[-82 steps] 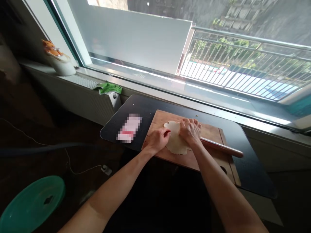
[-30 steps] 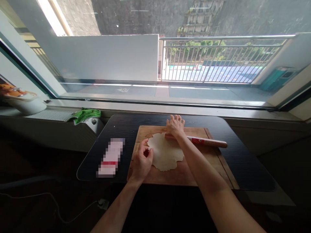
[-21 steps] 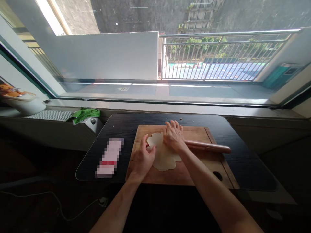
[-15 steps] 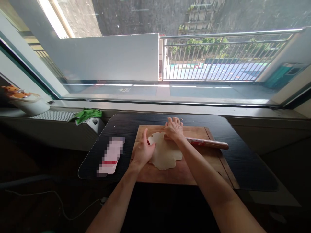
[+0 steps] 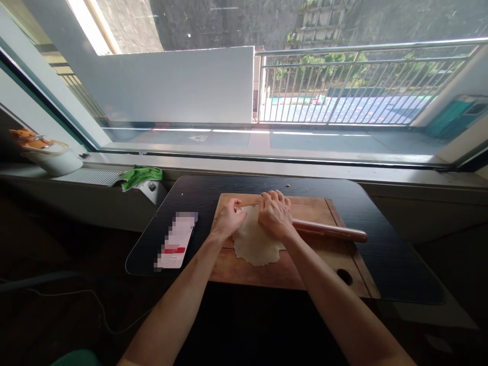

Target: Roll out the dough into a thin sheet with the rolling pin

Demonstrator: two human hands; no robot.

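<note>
A thin pale sheet of dough with a ragged edge lies on the wooden cutting board. My left hand is at its upper left edge, thumb and fingers closed on the dough there. A small reddish bit shows by those fingertips; I cannot make out what it is. My right hand bends over the dough's upper right part, fingers curled down round the rolling pin. The pin sticks out to the right past the board's edge. Its left part is hidden under my right hand and perhaps the dough.
The board rests on a dark table by a window. A phone with a blurred screen lies left of the board. On the ledge are a green cloth and a white pot. A round hole pierces the board.
The fingers of my left hand have closed in on the dough's edge. My right hand has curled further and come slightly nearer, and the pin has turned, its red print now out of sight.
</note>
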